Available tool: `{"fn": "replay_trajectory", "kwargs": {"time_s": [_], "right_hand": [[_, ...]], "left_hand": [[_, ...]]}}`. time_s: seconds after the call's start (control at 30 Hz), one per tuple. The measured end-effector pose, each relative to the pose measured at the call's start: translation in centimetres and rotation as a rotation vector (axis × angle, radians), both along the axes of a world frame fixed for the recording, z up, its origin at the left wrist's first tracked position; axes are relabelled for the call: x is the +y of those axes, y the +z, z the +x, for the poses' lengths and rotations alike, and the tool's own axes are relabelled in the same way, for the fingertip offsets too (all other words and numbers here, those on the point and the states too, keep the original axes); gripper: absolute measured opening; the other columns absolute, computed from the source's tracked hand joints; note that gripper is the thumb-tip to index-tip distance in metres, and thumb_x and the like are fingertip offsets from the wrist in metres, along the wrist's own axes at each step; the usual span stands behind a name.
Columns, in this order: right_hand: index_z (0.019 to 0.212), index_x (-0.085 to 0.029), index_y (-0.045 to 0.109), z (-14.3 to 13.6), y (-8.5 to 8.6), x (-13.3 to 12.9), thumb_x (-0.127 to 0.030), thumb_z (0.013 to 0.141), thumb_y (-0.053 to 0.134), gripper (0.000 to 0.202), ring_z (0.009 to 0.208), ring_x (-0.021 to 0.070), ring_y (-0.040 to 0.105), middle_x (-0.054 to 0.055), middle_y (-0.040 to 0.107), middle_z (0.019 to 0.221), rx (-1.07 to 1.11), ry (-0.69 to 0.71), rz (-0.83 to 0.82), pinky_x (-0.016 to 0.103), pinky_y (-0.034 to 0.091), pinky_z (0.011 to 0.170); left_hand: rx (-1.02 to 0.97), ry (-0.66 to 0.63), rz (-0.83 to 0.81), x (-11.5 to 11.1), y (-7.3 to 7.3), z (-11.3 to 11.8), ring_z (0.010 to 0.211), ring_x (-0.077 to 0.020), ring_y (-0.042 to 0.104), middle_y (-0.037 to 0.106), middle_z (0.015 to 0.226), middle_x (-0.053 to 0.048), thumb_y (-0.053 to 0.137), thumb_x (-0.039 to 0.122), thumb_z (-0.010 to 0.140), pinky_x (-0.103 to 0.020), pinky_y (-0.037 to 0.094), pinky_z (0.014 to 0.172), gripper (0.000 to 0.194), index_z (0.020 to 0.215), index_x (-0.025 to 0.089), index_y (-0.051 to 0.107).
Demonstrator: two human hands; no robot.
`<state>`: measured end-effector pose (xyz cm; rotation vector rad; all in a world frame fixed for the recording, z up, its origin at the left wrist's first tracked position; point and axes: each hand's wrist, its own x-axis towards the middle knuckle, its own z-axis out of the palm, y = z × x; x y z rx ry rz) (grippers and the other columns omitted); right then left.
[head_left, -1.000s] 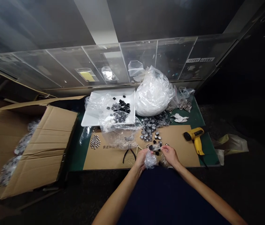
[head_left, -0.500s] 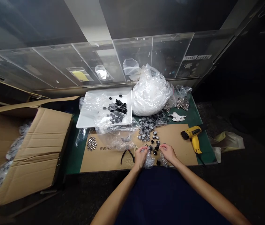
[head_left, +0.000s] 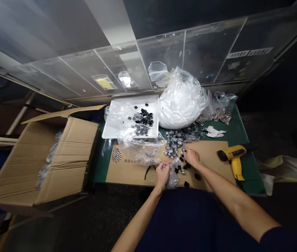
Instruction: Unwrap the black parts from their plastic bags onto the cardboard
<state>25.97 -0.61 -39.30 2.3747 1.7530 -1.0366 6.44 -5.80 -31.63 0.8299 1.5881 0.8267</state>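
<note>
- A small dark piece [head_left: 183,149] is sitting at the tips of the right hand [head_left: 191,157], near the front of a pile; those fingers are standing close together, but whether they are gripping it I cannot tell.
- The left hand [head_left: 162,175] is pinching narrowly on a bit of clear plastic, with crumpled film [head_left: 174,179] lying just beside it.
- Loose black pieces [head_left: 197,176] are lying bare around the hands on the cardboard sheet [head_left: 216,175]; these are apparently remaining unwrapped.
- Beyond, the pile of shiny pieces [head_left: 172,144] is looking wrapped in clear film, so a good share is seemingly done.
- More black pieces [head_left: 146,119] are waiting in the white tray [head_left: 109,131], some under plastic, so plenty is probably left.
- Farther out, metal balls [head_left: 116,154] are resting in a cluster and a yellow heat gun [head_left: 236,161] is lying apart, both untouched.
</note>
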Motion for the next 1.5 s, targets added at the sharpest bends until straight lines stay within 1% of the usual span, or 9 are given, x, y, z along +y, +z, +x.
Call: {"fn": "replay_trajectory", "kwargs": {"time_s": [0.1, 0.23, 0.4, 0.53, 0.63, 0.8, 0.97, 1.3, 1.5], "right_hand": [[0.12, -0.024, 0.065, 0.0, -0.6, 0.9, -0.032, 0.092, 0.046, 0.035, 0.094, 0.0265, 0.068, 0.014, 0.073, 0.101, -0.013, 0.135, -0.047, 0.032, 0.045, 0.081], [0.11, -0.024, 0.07, 0.1, -0.6, 0.7, -0.03, 0.094, 0.042, 0.033, 0.093, 0.0244, 0.068, 0.013, 0.073, 0.102, 0.017, 0.114, -0.027, 0.03, 0.045, 0.08], [0.096, -0.024, 0.072, -0.6, 1.4, -1.4, -0.038, 0.085, 0.055, 0.024, 0.077, 0.0198, 0.065, 0.003, 0.073, 0.082, 0.391, -0.162, 0.168, 0.026, 0.044, 0.069], [0.083, -0.019, 0.069, -2.0, 4.2, -3.9, -0.044, 0.076, 0.066, 0.027, 0.064, 0.0168, 0.057, 0.0, 0.066, 0.068, 0.782, -0.331, 0.205, 0.026, 0.042, 0.061], [0.078, -0.017, 0.067, -3.1, 6.0, -5.5, -0.043, 0.068, 0.075, 0.029, 0.062, 0.0148, 0.056, 0.0, 0.065, 0.067, 1.009, -0.401, 0.147, 0.026, 0.043, 0.06], [0.075, -0.017, 0.065, -2.8, 8.1, -6.8, -0.044, 0.062, 0.081, 0.034, 0.06, 0.0143, 0.058, -0.001, 0.066, 0.068, 1.159, -0.478, 0.029, 0.027, 0.045, 0.062], [0.079, -0.017, 0.066, -1.0, 9.5, -7.0, -0.045, 0.064, 0.081, 0.036, 0.061, 0.0119, 0.053, -0.002, 0.064, 0.067, 1.094, -0.625, 0.111, 0.024, 0.04, 0.061], [0.079, -0.018, 0.063, -1.5, 8.5, -6.7, -0.049, 0.068, 0.078, 0.036, 0.057, 0.0117, 0.05, -0.004, 0.061, 0.064, 1.088, -0.666, 0.147, 0.024, 0.037, 0.056], [0.08, -0.017, 0.063, -1.4, 7.0, -6.9, -0.049, 0.066, 0.078, 0.038, 0.06, 0.0128, 0.052, -0.001, 0.063, 0.068, 1.078, -0.703, 0.135, 0.024, 0.04, 0.06]], "left_hand": [[0.059, 0.018, -0.023, -0.3, 0.7, -0.9, 0.065, -0.0131, 0.055, 0.064, 0.069, 0.002, 0.055, 0.023, 0.072, -0.022, 0.039, 0.062, 0.005, 0.069, 0.019, 0.056], [0.06, -0.001, -0.058, -0.1, 0.6, -1.5, 0.056, -0.0112, 0.044, 0.05, 0.057, 0.004, 0.057, 0.033, 0.075, -0.023, 0.035, 0.054, 0.021, 0.06, 0.019, 0.054], [-0.238, 0.042, -0.35, 0.3, 0.1, -0.2, 0.046, -0.0122, 0.046, 0.05, 0.05, 0.003, 0.075, 0.054, 0.066, -0.027, 0.041, 0.049, 0.042, 0.061, 0.019, 0.051], [-0.547, -0.044, -0.456, 0.7, 0.6, 0.6, 0.049, -0.0141, 0.056, 0.063, 0.062, -0.001, 0.079, 0.052, 0.065, -0.026, 0.043, 0.048, 0.045, 0.08, 0.016, 0.058], [-0.649, -0.102, -0.502, 0.9, 0.8, 0.3, 0.051, -0.015, 0.061, 0.066, 0.069, -0.002, 0.079, 0.05, 0.068, -0.026, 0.046, 0.049, 0.045, 0.087, 0.016, 0.056], [-0.694, -0.119, -0.487, 0.6, 0.7, -0.1, 0.051, -0.0142, 0.061, 0.06, 0.06, 0.004, 0.083, 0.037, 0.067, -0.024, 0.047, 0.052, 0.046, 0.075, 0.021, 0.041], [-0.776, -0.161, -0.49, 0.0, 0.8, -0.3, 0.061, -0.0172, 0.066, 0.071, 0.078, -0.006, 0.082, 0.032, 0.069, -0.025, 0.048, 0.056, 0.044, 0.076, 0.022, 0.04], [-0.793, -0.093, -0.533, -0.2, 0.9, -0.7, 0.068, -0.0196, 0.069, 0.074, 0.085, -0.009, 0.076, 0.024, 0.076, -0.028, 0.053, 0.062, 0.038, 0.109, 0.019, 0.057], [-0.695, -0.01, -0.532, -0.5, 0.1, 0.0, 0.062, -0.0164, 0.065, 0.073, 0.077, -0.008, 0.077, 0.014, 0.071, -0.025, 0.051, 0.058, 0.039, 0.108, 0.012, 0.065]]}}
